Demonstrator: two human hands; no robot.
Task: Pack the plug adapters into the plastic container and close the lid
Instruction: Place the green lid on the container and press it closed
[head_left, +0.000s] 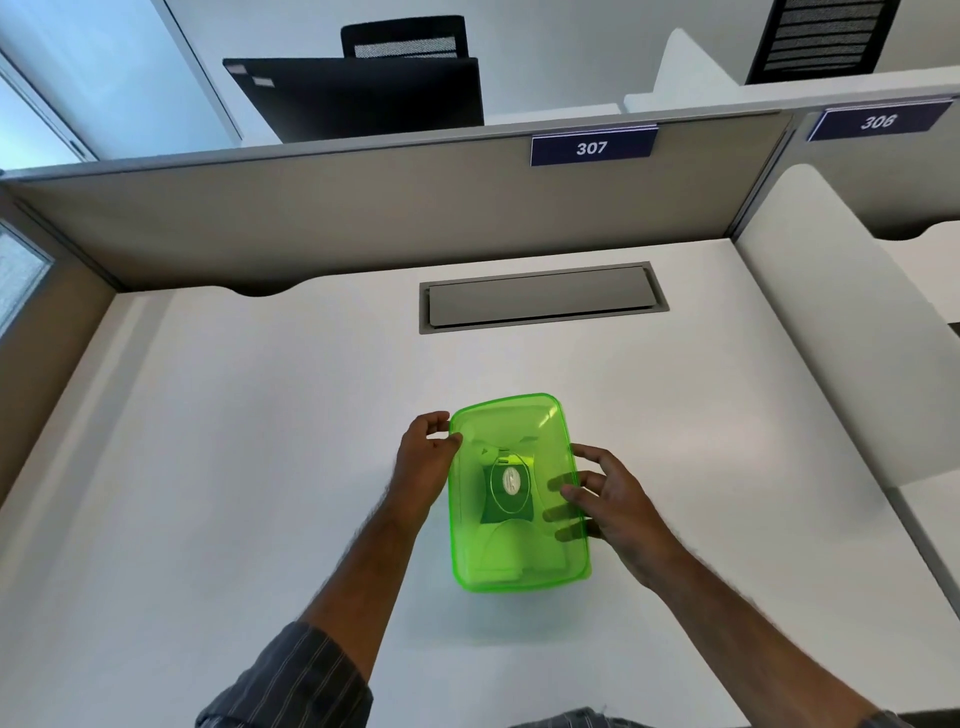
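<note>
A translucent green plastic container (519, 561) sits on the white desk in front of me with its green lid (511, 421) lying on top. Through the lid I make out plug adapters (506, 491), a dark one with a white round part and pale ones around it. My left hand (423, 460) pinches the lid's far left edge between thumb and fingers. My right hand (618, 506) holds the right edge, with its fingertips under the lid rim and showing through the green plastic.
The white desk (260, 467) is bounded by a beige partition (363, 208) at the back and a white divider (831, 338) on the right. A grey cable hatch (540, 296) is set into the desk beyond the container.
</note>
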